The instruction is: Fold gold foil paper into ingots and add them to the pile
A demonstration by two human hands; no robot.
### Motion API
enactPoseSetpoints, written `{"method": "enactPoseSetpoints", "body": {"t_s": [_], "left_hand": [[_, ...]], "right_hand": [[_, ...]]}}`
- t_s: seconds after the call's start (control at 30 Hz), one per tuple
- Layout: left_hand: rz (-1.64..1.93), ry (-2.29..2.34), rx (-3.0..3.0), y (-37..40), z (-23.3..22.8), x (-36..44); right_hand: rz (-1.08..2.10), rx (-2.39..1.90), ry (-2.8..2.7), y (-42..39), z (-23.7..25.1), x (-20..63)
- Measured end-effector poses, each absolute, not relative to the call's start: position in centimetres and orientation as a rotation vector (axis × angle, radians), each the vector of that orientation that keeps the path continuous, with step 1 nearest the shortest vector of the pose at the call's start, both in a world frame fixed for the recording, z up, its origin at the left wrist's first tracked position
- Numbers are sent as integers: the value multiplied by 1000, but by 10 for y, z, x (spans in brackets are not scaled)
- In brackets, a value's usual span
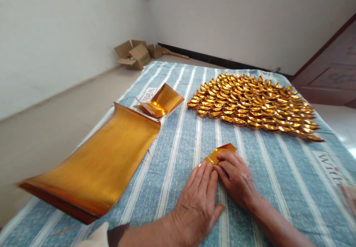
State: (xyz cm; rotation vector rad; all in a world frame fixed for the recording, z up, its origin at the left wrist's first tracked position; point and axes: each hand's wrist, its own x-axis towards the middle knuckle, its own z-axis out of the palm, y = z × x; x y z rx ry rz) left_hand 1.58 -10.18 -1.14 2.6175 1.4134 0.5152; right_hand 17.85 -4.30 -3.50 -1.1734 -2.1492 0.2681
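Left hand (199, 193): lying flat, touching gold foil (222, 150)
Right hand (237, 176): curling over it, grip unclear
Foil: probably slipping, creasing; hold edges

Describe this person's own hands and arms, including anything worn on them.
Both the left hand and the right hand are bare: no gloves, and no rings or watch that I can see. On the left arm, a cream sleeve with a dark brown cuff shows near the bottom edge. The visible right forearm is uncovered.
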Motion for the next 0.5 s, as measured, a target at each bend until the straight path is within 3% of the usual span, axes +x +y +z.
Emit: {"method": "enactPoseSetpoints", "body": {"t_s": [0.5], "left_hand": [[506, 1425, 2623, -102, -11, 18]], "right_hand": [[268, -1180, -2141, -43, -34, 177]]}}
